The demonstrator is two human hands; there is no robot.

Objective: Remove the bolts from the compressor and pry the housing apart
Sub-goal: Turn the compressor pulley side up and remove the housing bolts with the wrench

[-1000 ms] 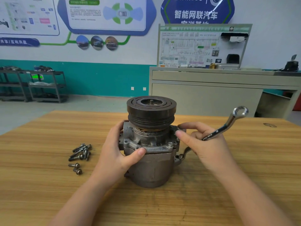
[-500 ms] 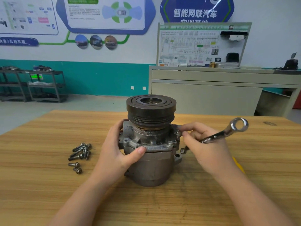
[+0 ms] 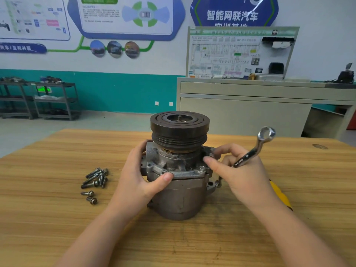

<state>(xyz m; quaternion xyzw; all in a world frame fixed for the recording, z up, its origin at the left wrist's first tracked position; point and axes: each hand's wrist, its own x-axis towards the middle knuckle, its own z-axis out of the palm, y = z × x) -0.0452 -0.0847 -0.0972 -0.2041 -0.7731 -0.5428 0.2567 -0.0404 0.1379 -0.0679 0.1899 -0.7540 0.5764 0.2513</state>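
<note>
Far left against a teal-and-white wall: dark metal shelving (image 3: pixel 48 101) carrying assorted parts, standing on a pale floor. Above it, wall posters (image 3: pixel 123 16) with diagrams and Chinese text.

Nearer, a wood-grain bench (image 3: pixel 48 218) running across the whole foreground. On its left part, loose bolts (image 3: pixel 95 179) in a small heap, with 2 more lying just in front of the heap, well apart from the compressor.

At bench centre, upright on its end: the compressor (image 3: pixel 179 189), grey cast body below, dark grooved pulley (image 3: pixel 179 130) on top. Wrapped around its left side, the left hand (image 3: pixel 140 180), fingers curled behind the body, thumb pressed on the front flange.

On the compressor's right shoulder, the right hand (image 3: pixel 242 176), thumb and forefinger pinching a bolt head (image 3: pixel 211 155) at the flange, remaining fingers curled round a ring wrench (image 3: pixel 256 147) whose upper ring points up and to the right, lower end showing just beside the housing lug. Partly hidden under the right forearm, a yellow object (image 3: pixel 281 195) on the bench.

Behind, on the right: a grey cabinet (image 3: pixel 240 112) supporting a wiring-diagram training board (image 3: pixel 240 53); a dark device (image 3: pixel 345 76) at its far right end.
</note>
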